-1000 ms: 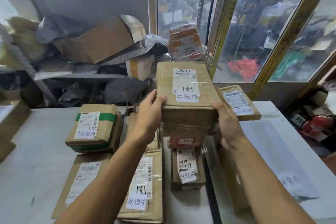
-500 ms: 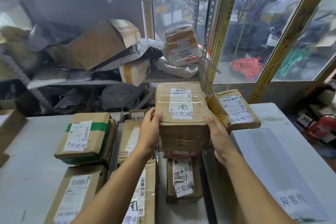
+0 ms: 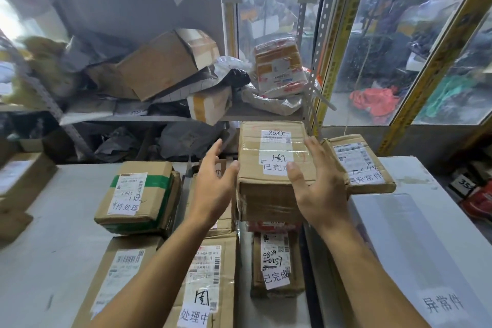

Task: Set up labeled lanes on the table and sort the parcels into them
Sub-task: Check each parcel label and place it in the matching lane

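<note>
The box (image 3: 274, 168) sits stacked on the counter (image 3: 40, 261), between both hands' spread fingers (image 3: 217, 146), which grip nothing.

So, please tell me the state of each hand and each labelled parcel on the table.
Left hand: open, off the box.
Right hand: open, beside the box.
已完成 box: stacked, released.
待处理 parcel: lying flat.
异常件 parcel: tilted.
</note>
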A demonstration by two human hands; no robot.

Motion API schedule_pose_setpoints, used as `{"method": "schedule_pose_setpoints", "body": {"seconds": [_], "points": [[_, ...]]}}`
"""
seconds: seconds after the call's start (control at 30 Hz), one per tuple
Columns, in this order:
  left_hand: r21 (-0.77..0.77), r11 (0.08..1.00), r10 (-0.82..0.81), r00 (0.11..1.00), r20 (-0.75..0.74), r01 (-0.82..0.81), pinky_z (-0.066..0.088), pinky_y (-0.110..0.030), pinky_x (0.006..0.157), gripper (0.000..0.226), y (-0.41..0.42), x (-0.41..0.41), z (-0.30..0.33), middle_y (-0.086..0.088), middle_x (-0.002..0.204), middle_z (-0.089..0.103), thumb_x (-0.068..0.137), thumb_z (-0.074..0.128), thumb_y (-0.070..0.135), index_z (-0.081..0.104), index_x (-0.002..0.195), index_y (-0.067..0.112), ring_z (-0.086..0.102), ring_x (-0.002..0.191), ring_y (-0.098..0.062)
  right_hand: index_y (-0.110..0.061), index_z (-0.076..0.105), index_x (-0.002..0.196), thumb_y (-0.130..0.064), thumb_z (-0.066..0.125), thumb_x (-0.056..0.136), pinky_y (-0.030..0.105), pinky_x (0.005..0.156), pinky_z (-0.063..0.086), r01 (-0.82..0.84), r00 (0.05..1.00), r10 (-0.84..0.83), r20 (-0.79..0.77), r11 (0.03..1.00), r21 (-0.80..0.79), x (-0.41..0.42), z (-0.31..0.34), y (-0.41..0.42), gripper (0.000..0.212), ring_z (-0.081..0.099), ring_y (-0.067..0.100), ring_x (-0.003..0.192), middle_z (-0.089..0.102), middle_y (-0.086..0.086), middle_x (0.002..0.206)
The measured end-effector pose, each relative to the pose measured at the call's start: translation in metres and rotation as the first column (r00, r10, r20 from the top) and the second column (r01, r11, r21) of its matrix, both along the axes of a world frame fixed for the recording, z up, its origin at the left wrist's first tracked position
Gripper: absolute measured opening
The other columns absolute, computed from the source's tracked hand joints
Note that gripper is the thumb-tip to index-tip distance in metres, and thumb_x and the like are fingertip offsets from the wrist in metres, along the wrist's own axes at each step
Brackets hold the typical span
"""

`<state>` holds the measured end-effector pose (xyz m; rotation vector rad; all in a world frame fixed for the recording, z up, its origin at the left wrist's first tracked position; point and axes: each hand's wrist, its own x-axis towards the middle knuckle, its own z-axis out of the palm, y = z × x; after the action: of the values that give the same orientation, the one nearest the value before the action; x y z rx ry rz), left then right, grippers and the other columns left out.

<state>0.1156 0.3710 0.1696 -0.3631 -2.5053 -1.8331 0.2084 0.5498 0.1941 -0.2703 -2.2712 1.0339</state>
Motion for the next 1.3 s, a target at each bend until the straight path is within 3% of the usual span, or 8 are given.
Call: {"method": "schedule_pose_setpoints", "body": {"seconds": [0.1,0.23,0.33,0.67,0.9,1.0,1.13,1.3], "points": [[-0.046,0.997,0.052,0.994,-0.098,-0.056,0.038,-0.027,0.099,0.062,-0.034,0.000,0.010,0.009,0.151,0.041,0.090,0.054,0.045,0.034,0.148,0.038,0.040,0.131,-0.004,-0.015,0.044,0.146,-0.040,0.056,0.092,0.020,0.114,0.025,-0.097,0.995,0.098,-0.023,0.995,0.026,-0.007,0.011,-0.030,0.062,0.036,0.010,0.140,0.046,0.003,0.150],[-0.084,0.983,0.148,0.975,-0.165,-0.163,0.037,-0.014,0.085,0.057,-0.093,0.003,0.020,0.016,0.139,0.047,0.088,0.051,0.047,0.041,0.143,0.036,0.045,0.123,0.000,-0.019,0.041,0.148,-0.045,0.052,0.092,0.016,0.112,0.027,-0.268,0.963,0.269,-0.011,0.963,0.016,-0.025,0.017,-0.086,0.062,0.036,0.005,0.138,0.046,-0.001,0.150],[-0.102,0.963,0.228,0.955,-0.189,-0.250,0.039,-0.009,0.082,0.044,-0.149,0.006,0.022,0.017,0.129,0.052,0.096,0.056,0.035,0.047,0.139,0.033,0.051,0.116,0.003,-0.024,0.037,0.150,-0.043,0.054,0.092,0.026,0.113,0.033,-0.420,0.907,0.420,0.036,0.907,-0.012,-0.044,0.016,-0.141,0.063,0.035,0.005,0.140,0.042,-0.004,0.153],[-0.150,0.860,0.486,0.873,-0.046,-0.487,0.041,-0.002,0.070,0.024,-0.386,-0.008,-0.022,0.020,0.112,0.061,0.096,0.061,0.025,0.059,0.116,0.036,0.054,0.100,0.019,-0.036,0.030,0.151,-0.059,0.050,0.089,0.025,0.101,0.039,-0.665,0.731,0.645,0.223,0.747,0.018,-0.118,-0.025,-0.368,0.069,0.047,0.006,0.127,0.046,-0.010,0.149],[-0.153,0.793,0.602,0.797,0.050,-0.590,0.044,-0.012,0.079,0.023,-0.576,-0.060,-0.054,0.025,0.108,0.064,0.093,0.066,0.026,0.062,0.111,0.039,0.058,0.103,0.011,-0.040,0.033,0.148,-0.057,0.058,0.089,0.004,0.079,0.037,-0.740,0.571,0.719,0.396,0.659,-0.130,-0.192,-0.064,-0.547,0.066,0.051,-0.017,0.097,0.046,-0.026,0.134],[-0.140,0.727,0.685,0.721,0.099,-0.672,0.045,-0.016,0.080,0.021,-0.655,-0.093,-0.060,0.022,0.104,0.066,0.093,0.065,0.024,0.063,0.103,0.042,0.061,0.101,0.005,-0.040,0.041,0.143,-0.051,0.061,0.090,0.021,0.085,0.051,-0.690,0.508,0.757,0.412,0.643,-0.333,-0.233,-0.074,-0.617,0.057,0.058,-0.008,0.099,0.052,-0.024,0.126],[-0.068,0.626,0.766,0.597,0.240,-0.777,0.043,-0.024,0.085,0.017,-0.727,-0.140,-0.075,0.012,0.108,0.066,0.095,0.062,0.027,0.063,0.110,0.032,0.061,0.110,-0.013,-0.033,0.046,0.141,-0.043,0.060,0.094,0.029,0.092,0.050,-0.601,0.504,0.761,0.408,0.648,-0.468,-0.305,-0.088,-0.696,0.050,0.059,0.009,0.111,0.059,-0.003,0.134],[0.048,0.530,0.747,0.493,0.447,-0.846,0.030,-0.036,0.114,0.067,-0.734,-0.187,-0.098,0.002,0.157,0.034,0.096,0.052,0.050,0.026,0.153,0.028,0.036,0.140,-0.018,-0.026,0.028,0.154,-0.048,0.050,0.097,0.043,0.113,0.037,-0.574,0.518,0.695,0.499,0.714,-0.400,-0.395,-0.109,-0.758,0.065,0.040,0.024,0.140,0.037,0.003,0.157]]}}
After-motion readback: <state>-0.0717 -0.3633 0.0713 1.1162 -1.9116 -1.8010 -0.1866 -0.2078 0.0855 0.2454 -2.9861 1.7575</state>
